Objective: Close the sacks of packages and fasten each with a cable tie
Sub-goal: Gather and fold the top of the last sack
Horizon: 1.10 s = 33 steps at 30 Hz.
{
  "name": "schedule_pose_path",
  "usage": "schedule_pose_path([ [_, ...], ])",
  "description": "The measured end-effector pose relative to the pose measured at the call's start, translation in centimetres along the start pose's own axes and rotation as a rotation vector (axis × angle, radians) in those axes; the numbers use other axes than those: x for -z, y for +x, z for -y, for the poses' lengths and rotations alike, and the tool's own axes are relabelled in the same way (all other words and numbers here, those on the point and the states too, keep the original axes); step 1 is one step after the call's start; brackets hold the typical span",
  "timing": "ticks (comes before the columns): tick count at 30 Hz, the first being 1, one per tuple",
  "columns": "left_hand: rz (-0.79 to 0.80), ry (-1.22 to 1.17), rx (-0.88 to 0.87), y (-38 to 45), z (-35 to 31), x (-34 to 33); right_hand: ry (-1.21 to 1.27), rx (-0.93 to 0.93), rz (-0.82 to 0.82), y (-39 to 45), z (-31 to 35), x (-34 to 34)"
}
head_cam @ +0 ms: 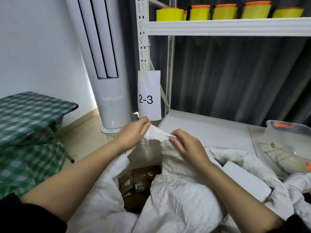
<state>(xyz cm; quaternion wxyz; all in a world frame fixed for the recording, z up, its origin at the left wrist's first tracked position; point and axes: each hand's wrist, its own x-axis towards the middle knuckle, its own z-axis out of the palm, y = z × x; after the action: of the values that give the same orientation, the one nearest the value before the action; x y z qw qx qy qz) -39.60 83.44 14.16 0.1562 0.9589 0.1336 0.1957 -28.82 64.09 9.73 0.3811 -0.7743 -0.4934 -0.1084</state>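
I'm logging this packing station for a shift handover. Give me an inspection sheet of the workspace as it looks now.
Surface: white shelf deck, mostly bare.
Job's things: white sack open, brown packages visible inside; no cable tie seen on it.
Clutter: clear plastic tub at right.
Grippers: left hand and right hand pinch the sack's rim.
Cables: nothing seen.
Surroundings: label "2-3", yellow rolls overhead, tower air conditioner, green checked cloth.

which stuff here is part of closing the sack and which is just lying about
Part of the job:
- white sack, mouth still open
- brown packages inside it
- left hand and right hand, both gripping its rim

Lying about:
- 2-3 sign
- yellow rolls
- checked cloth
- clear plastic tub
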Motion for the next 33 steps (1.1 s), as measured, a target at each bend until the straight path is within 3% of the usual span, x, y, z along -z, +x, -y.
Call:
schedule_pose_path([
  [3, -0.158, 0.192, -0.195, -0.2, -0.2, -0.1, 0.472, -0.207, 0.085, 1.4, 0.2, 1.4],
  [7, -0.211, 0.288, -0.527, 0.1, -2.5, -1.4, 0.713, -0.288, 0.112, 2.1, 1.1, 1.9],
  [9, -0.223, 0.351, -0.567, 0.6, -2.9, -2.1, 0.623, -0.278, 0.057, 2.0, 1.7, 1.8],
  [12, -0.227, 0.434, -0.491, 1.4, -2.9, -2.8, 0.044, -0.214, -0.056, 0.5, 1.9, 1.9],
  [14, -0.212, 0.395, -0.376, 1.8, -2.9, -2.7, -0.214, -0.204, -0.067, -0.9, 1.7, 1.8],
  [17, 0.01, 0.185, -0.15, 3.2, -2.4, -2.4, -0.333, -0.168, -0.074, -2.1, 0.6, 1.7],
  [20, 0.179, 0.1, -0.113, 3.5, -2.4, -2.0, -0.108, -0.165, -0.056, -1.7, -0.5, 2.7],
  [23, 0.05, 0.113, -0.229, 3.0, -3.1, -1.8, 0.408, -0.243, 0.009, -0.5, -1.1, 3.9],
  [26, -0.035, 0.04, -0.392, 2.0, -5.7, -1.6, 0.613, -0.297, 0.007, 0.5, -0.8, 4.5],
  [30, -0.073, 0.276, -0.508, 1.9, -7.4, -3.9, 0.657, -0.373, -0.072, 0.0, -0.1, 4.6],
  [33, -0.083, 0.379, -0.44, 2.4, -7.0, -4.4, 0.251, -0.47, -0.079, -1.8, 0.0, 5.0],
])
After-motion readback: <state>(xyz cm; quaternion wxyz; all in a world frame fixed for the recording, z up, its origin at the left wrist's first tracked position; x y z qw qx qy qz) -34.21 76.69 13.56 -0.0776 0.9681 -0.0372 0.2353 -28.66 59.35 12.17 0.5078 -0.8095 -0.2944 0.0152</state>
